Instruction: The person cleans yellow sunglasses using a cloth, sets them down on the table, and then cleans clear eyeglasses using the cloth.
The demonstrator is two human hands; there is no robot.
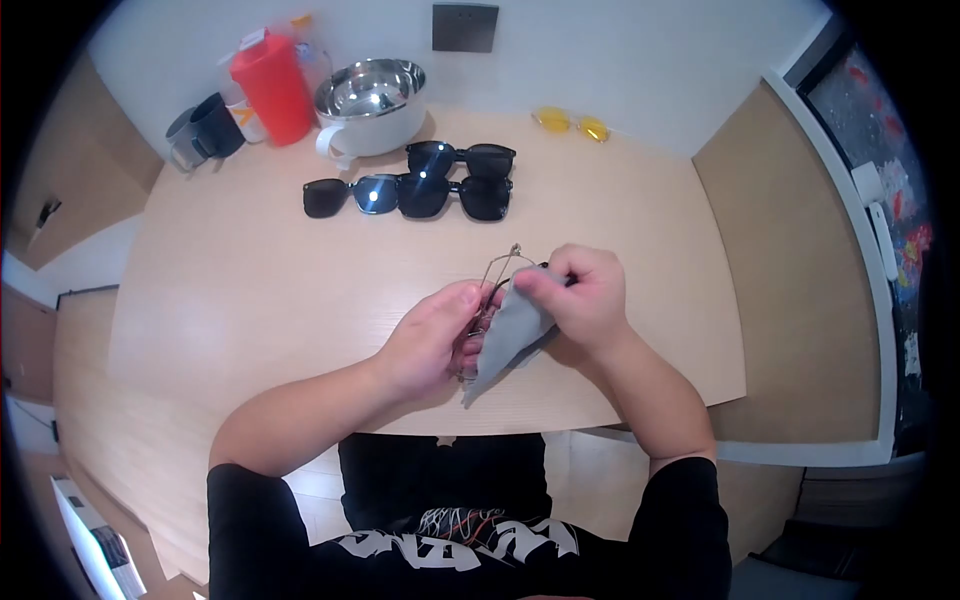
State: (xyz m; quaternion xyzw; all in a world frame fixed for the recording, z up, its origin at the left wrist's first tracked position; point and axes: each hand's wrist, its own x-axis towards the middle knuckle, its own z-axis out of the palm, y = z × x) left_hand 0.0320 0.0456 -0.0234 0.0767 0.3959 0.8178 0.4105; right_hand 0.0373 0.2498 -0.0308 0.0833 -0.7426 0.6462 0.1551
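Above a pale table's (pixel 230 290) near side, the left hand (pixel 432 335) curls around thin-framed glasses (pixel 489 267), while the right hand (pixel 590 297) pinches a grey cloth (pixel 513 325) over them, probably touching, though its folds hide the contact. Light pressure and a steady hold suit delicate frames. Dark sunglasses (pixel 423 198) lie farther away.

No words I can make out
White lettering (pixel 410 550) runs across my black shirt (pixel 440 490), too distorted for me to read; the orange mark (pixel 242 116) on the white cup (pixel 252 131) is too small.
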